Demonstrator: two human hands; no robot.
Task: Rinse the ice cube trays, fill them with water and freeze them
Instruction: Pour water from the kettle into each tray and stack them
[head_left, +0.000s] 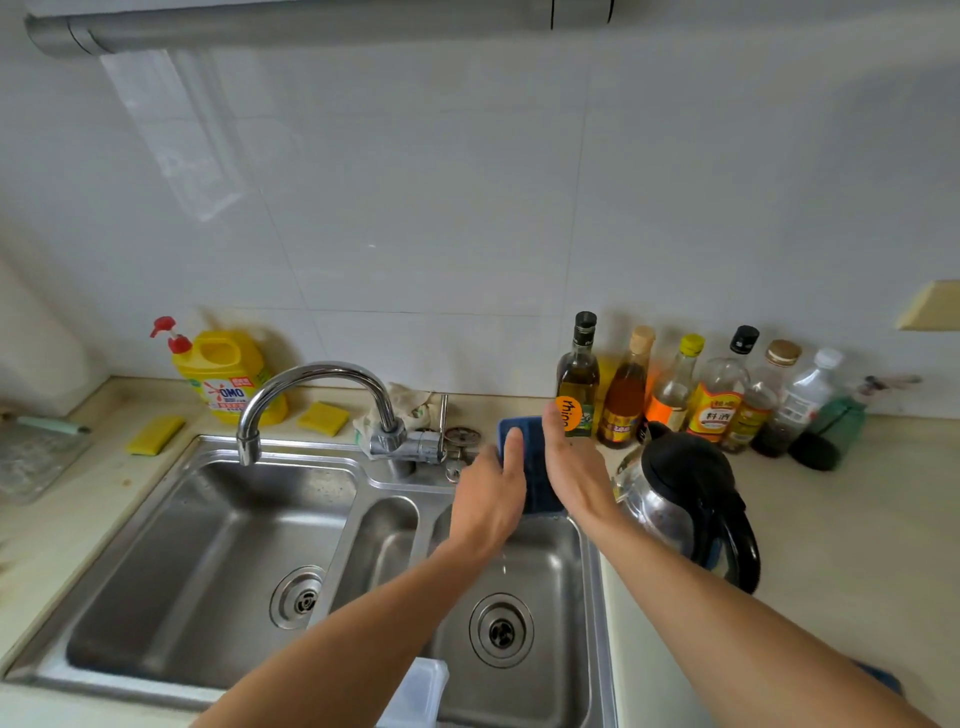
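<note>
Over the right basin (563, 582): blue ice cube tray (535, 467), dripping;
Hands: left hand (488, 499), right hand (571, 467) clamp its sides;
Risk: wet grip may slip; tray could knock kettle (675, 499) just beside.

Bright, diffuse, even light; source not visible. Glare streaks on tap (311, 370), sink (218, 519) steel, kettle (649, 501); sheen on wall tiles (415, 208). Faint shadows behind bottles (623, 395). Wide-angle bowing toward edges. Overall soft; left hand (491, 499), right hand (571, 467), ice cube tray (532, 447) slightly blurred.
</note>
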